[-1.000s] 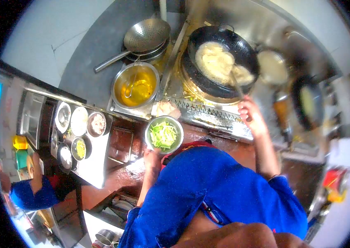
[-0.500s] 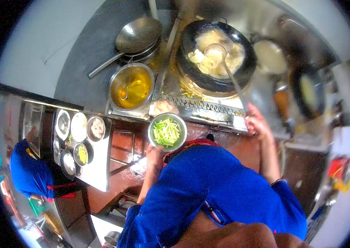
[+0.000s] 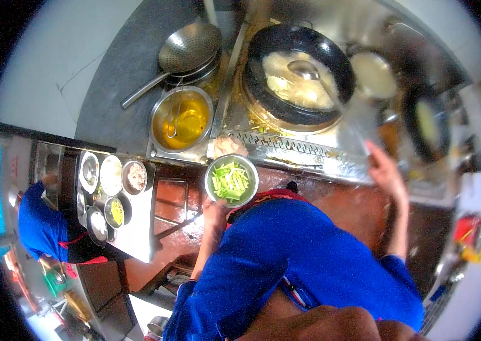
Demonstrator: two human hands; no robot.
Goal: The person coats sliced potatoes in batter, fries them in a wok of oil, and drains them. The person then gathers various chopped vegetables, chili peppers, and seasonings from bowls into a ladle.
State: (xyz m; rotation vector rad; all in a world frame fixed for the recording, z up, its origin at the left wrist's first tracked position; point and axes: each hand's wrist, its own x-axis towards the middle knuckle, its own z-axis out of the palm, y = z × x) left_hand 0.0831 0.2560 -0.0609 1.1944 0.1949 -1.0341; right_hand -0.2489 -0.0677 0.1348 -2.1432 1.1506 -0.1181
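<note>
left hand (image 3: 214, 211) holds bowl (image 3: 253, 190), right hand (image 3: 387, 171) grips ladle (image 3: 304, 70) in wok (image 3: 331, 48)

1. Setting: a kitchen of the professional type, fitted for cooking in quantity.
2. Metal range (image 3: 314, 162), with a perforated strip along its front; it carries a large black wok (image 3: 327, 50) containing pale food in liquid.
3. Long-handled ladle (image 3: 304, 69), its bowl inside the wok.
4. Perforated strainer (image 3: 190, 46) near a metal pot (image 3: 166, 102) of yellow, oil-like liquid.
5. Vegetable bowl (image 3: 252, 182), filled with cut green pieces.
6. White-topped side table (image 3: 138, 227) bearing several round dishes (image 3: 127, 210) of separate ingredients.
7. Second person (image 3: 41, 221), in blue clothing, beyond the side table.
8. Red-brown floor (image 3: 365, 213) with a glossy surface.
</note>
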